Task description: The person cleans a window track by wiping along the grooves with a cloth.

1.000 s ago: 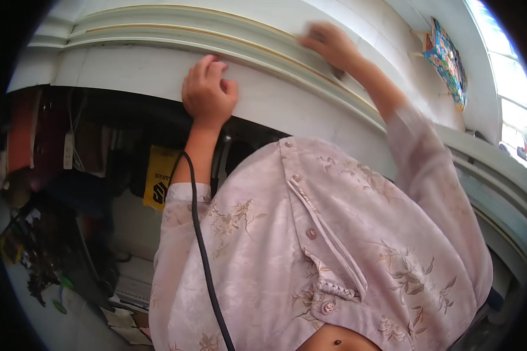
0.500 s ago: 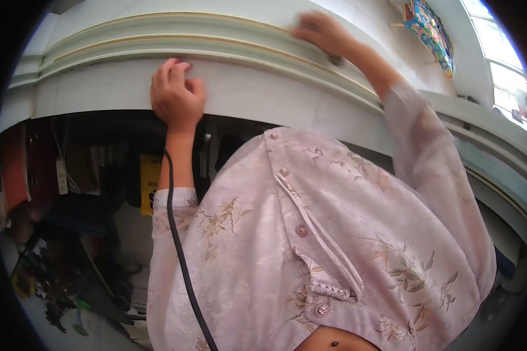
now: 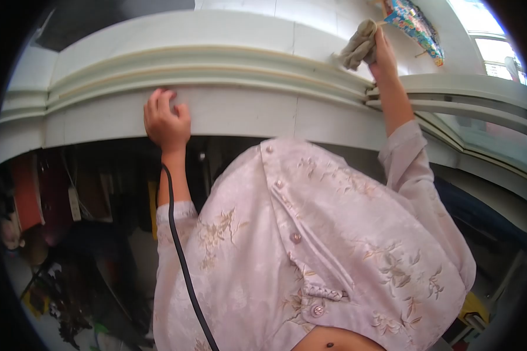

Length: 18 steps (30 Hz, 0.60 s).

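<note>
My left hand (image 3: 167, 121) rests on the white sill (image 3: 240, 111), just below the window track (image 3: 216, 73). Its fingers are loosely bent, the thumb stands apart, and nothing shows in it. My right hand (image 3: 384, 61) is raised at the upper right, closed on a crumpled grey-beige cloth (image 3: 360, 45). The cloth hangs over the far side of the track, near the right end of the sill.
A sliding window frame (image 3: 468, 96) stands at the right. Beyond the sill is a flower-patterned item (image 3: 413, 26). A black cable (image 3: 184, 263) runs down past my left arm. Below the sill at the left are a red panel (image 3: 28, 193) and dark clutter.
My right hand has moved from over the track to the right, and the cloth now shows clearly. My left hand stays on the sill while the view has shifted.
</note>
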Available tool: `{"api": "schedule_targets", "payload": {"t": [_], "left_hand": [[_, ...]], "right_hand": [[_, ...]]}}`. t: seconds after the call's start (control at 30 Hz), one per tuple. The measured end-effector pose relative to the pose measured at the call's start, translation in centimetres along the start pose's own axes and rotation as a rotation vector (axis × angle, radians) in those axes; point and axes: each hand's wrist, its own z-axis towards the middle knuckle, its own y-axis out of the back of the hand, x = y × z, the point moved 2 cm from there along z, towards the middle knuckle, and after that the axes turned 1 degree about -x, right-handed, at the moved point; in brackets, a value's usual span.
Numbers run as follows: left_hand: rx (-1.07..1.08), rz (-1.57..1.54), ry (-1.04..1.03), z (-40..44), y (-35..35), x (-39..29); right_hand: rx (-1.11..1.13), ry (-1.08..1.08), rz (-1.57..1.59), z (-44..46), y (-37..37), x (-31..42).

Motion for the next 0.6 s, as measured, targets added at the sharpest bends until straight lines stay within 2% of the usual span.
{"api": "schedule_targets", "payload": {"t": [0.03,0.07,0.17,0.27,0.3,0.37,0.43,0.5,0.57,0.6], "left_hand": [[0.004,-0.021,0.011,-0.1,0.1,-0.1],[-0.043,-0.097,-0.005,0.1,0.3,-0.5],[-0.143,-0.379,-0.036,1.9,0.7,-3.5],[0.106,-0.846,-0.054,5.5,-1.5,-11.0],[0.147,-0.871,-0.081,6.7,-3.0,-12.9],[0.011,-0.773,-0.195,8.7,-6.1,-15.9],[0.583,-0.864,-0.092,10.7,-10.0,-15.8],[0.552,-0.826,-0.182,13.8,-11.1,-14.0],[0.659,-1.300,0.201,17.8,-11.4,-12.8],[0.757,-1.347,0.236,18.9,-12.4,-12.8]], "right_hand": [[0.016,-0.070,0.178,0.2,0.2,-0.1],[-0.052,-0.142,0.240,-0.6,-0.9,0.1],[-0.064,-0.183,0.368,-2.7,-4.6,1.2],[0.041,-0.215,0.493,-2.2,-7.4,1.0],[0.054,-0.235,0.526,-2.3,-8.6,0.9],[0.098,-0.223,0.558,-2.0,-10.0,0.9],[0.209,-0.232,0.581,-0.3,-10.7,0.4],[0.175,-0.185,0.514,1.3,-10.3,0.9],[0.069,0.214,-0.433,2.2,-8.2,3.0],[0.066,0.218,-0.415,2.7,-7.8,3.3]]}}
